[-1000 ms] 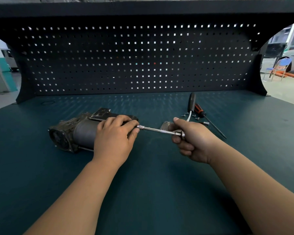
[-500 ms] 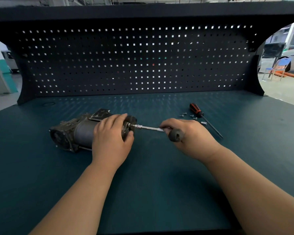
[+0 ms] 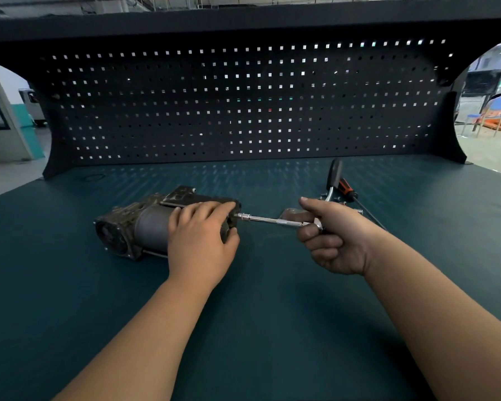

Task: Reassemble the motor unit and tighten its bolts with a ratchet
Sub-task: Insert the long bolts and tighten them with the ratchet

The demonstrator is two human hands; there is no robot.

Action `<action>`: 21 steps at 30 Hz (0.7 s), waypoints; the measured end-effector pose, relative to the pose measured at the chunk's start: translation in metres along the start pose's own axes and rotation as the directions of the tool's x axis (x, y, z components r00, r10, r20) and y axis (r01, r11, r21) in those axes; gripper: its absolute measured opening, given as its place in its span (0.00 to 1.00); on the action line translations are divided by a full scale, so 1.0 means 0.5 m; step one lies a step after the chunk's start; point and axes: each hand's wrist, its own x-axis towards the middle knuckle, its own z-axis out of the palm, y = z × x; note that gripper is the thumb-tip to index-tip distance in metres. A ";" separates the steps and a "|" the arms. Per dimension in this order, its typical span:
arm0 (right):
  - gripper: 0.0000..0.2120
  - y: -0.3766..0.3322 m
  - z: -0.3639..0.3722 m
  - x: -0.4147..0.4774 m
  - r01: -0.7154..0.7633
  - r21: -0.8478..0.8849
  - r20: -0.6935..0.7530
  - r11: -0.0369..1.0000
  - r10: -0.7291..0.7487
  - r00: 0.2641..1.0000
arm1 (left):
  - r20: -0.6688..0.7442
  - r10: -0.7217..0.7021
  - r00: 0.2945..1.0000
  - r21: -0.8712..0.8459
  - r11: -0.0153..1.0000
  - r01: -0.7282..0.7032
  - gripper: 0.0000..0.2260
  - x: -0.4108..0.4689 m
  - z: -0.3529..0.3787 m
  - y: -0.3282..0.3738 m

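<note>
The dark grey motor unit [image 3: 136,227] lies on its side on the bench, left of centre. My left hand [image 3: 200,235] presses down on its right end and covers that end. A chrome ratchet [image 3: 272,220] with a long extension runs from the motor's right face to my right hand [image 3: 333,235]. My right hand is closed around the ratchet's head. The black handle [image 3: 334,175] stands up and away from me behind the hand.
The dark green bench top [image 3: 258,328] stretches wide in front of me. An orange-and-black screwdriver [image 3: 356,198] and a few small loose bolts [image 3: 359,211] lie just behind my right hand. A black pegboard [image 3: 243,105] closes off the back of the bench.
The ratchet handle has swung from low and towards me back up to point away. My right hand turned with it. My left hand stays on the motor.
</note>
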 end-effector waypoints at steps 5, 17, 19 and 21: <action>0.18 0.007 -0.003 0.003 0.008 0.015 0.017 1.000 -0.009 1.000 | 0.006 0.000 1.000 0.021 1.000 0.000 0.16 0.002 0.000 -0.001; 0.15 0.033 -0.005 0.025 0.360 -0.553 -0.145 0.751 -0.512 0.846 | 0.031 0.112 0.993 0.057 0.992 -0.113 0.17 0.003 -0.007 -0.005; 0.11 0.034 -0.015 0.023 0.430 -0.766 -0.028 0.477 -0.693 0.720 | 0.035 0.101 0.994 0.059 0.993 -0.103 0.16 0.006 -0.007 -0.002; 0.06 0.032 -0.027 0.017 0.474 -0.873 0.214 0.111 -0.787 0.579 | 0.030 0.096 0.995 0.061 0.993 -0.098 0.16 0.007 -0.005 -0.001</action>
